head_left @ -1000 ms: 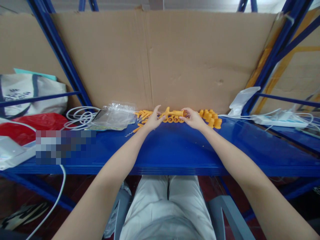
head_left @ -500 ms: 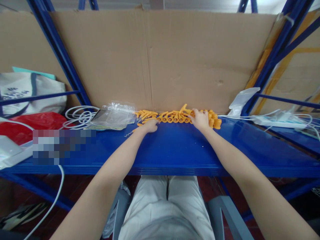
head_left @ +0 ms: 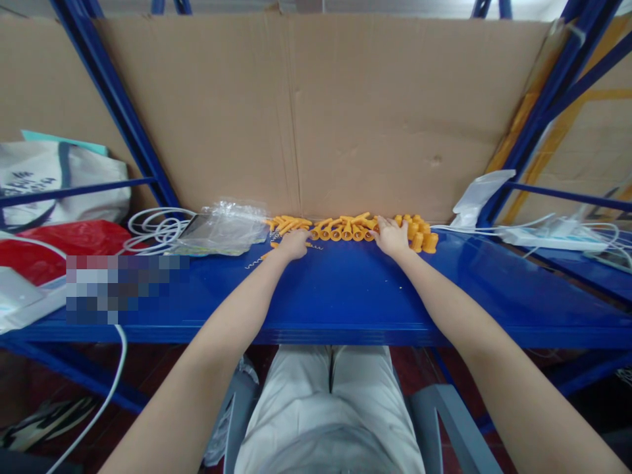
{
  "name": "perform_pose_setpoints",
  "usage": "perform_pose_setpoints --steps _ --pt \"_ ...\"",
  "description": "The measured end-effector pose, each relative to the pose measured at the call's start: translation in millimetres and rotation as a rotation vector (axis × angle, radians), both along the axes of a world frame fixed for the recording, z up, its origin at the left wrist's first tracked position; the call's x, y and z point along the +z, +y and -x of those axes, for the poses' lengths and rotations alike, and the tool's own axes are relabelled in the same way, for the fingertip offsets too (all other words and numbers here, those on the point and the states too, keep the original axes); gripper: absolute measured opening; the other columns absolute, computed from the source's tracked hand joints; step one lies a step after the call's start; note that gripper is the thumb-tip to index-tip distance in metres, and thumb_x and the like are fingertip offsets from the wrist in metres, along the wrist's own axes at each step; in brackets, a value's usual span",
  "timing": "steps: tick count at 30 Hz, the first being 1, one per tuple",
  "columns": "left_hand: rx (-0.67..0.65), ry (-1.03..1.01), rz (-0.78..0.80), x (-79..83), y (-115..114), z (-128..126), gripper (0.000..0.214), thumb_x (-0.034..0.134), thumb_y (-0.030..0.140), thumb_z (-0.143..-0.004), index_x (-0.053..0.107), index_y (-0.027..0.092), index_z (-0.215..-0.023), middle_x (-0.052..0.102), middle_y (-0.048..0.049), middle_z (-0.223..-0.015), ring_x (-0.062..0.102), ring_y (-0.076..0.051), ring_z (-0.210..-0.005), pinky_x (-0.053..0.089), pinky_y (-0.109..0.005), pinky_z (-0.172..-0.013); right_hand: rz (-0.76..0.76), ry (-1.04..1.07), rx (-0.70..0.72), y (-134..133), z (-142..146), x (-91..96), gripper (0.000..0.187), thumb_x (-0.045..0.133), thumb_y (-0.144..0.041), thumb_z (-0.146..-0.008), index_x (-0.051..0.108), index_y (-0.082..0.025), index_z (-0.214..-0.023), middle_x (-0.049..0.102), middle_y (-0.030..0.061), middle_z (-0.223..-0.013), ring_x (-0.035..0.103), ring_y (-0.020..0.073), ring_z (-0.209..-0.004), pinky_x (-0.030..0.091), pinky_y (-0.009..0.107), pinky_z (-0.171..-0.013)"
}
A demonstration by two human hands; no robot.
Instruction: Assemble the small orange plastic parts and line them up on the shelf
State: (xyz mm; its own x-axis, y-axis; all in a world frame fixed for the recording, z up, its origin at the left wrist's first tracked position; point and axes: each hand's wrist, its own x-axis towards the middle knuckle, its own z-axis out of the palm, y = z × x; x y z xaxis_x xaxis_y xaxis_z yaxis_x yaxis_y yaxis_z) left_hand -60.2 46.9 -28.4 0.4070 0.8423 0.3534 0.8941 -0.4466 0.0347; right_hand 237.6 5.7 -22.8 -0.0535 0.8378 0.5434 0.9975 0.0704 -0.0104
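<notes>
The orange piece (head_left: 363, 217) my right hand (head_left: 392, 236) held up has dropped back into the row of orange parts (head_left: 340, 232) along the foot of the cardboard sheet (head_left: 345, 118). That hand now lies open on the row; my left hand (head_left: 295, 243), just short of the cardboard, is curled, and I cannot tell whether it grips anything

Orange plastic tubes (head_left: 345, 231), lying side by side in 1 row, open ends forward, against the cardboard (head_left: 345, 131). Just left, a loose heap of thin orange sticks (head_left: 289, 224). Just right, a cluster of stubby orange caps (head_left: 421, 238), mostly upright.
</notes>
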Motion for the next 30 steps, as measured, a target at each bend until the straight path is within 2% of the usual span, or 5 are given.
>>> perform_pose_setpoints --steps 2,7,12,23,30 --pt "0.091 0.068 0.032 2.9 -5.1 -0.2 0.051 0.057 0.006 -0.073 0.075 0.021 -0.118 0.073 -0.0143 -0.13 0.065 -0.033 -0.126 0.053 -0.046 -0.106 -0.011 -0.017 -0.007 1.8 -0.4 -0.7 0.052 0.047 -0.033 -0.101 0.054 -0.008 -0.147 0.064 0.0267 -0.139 0.056 0.039 -0.133 0.028 0.062 -0.111" --pt "0.205 0.155 0.137 10.2 -16.7 -4.4 0.039 0.056 0.011 -0.083 0.074 0.024 -0.115 0.073 -0.0093 -0.127 0.065 -0.027 -0.123 0.051 -0.036 -0.105 -0.027 -0.051 -0.08 2.3 4.8 1.4 0.043 0.045 -0.032 -0.103 0.059 -0.005 -0.134 0.073 0.0269 -0.119 0.064 0.0378 -0.118 0.029 0.057 -0.107" --pt "0.162 0.115 0.143 12.2 -19.9 -8.9 0.039 0.054 0.009 -0.086 0.074 0.024 -0.117 0.073 -0.0089 -0.129 0.065 -0.026 -0.124 0.051 -0.034 -0.104 -0.035 -0.074 -0.082 2.3 10.8 1.5 0.036 0.048 -0.029 -0.102 0.058 -0.006 -0.128 0.075 0.0265 -0.112 0.066 0.0375 -0.112 0.032 0.055 -0.105" --pt "0.039 0.029 0.13 8.2 -14.6 -11.7 0.037 0.054 0.007 -0.087 0.077 0.019 -0.113 0.076 -0.0089 -0.122 0.069 -0.025 -0.118 0.053 -0.031 -0.102 -0.053 0.06 0.037 2.0 3.7 -0.8 0.042 0.042 -0.022 -0.096 0.062 -0.01 -0.131 0.064 0.0247 -0.138 0.057 0.0371 -0.128 0.022 0.068 -0.115" --pt "0.043 0.034 0.153 10.6 -16.5 -11.8 0.039 0.057 0.007 -0.083 0.077 0.019 -0.115 0.076 -0.0101 -0.121 0.069 -0.027 -0.12 0.053 -0.032 -0.101 -0.129 0.215 -0.146 -6.7 -22.7 27.3 0.042 0.046 -0.021 -0.094 0.06 -0.01 -0.133 0.064 0.0252 -0.134 0.057 0.0376 -0.125 0.039 0.061 -0.104"
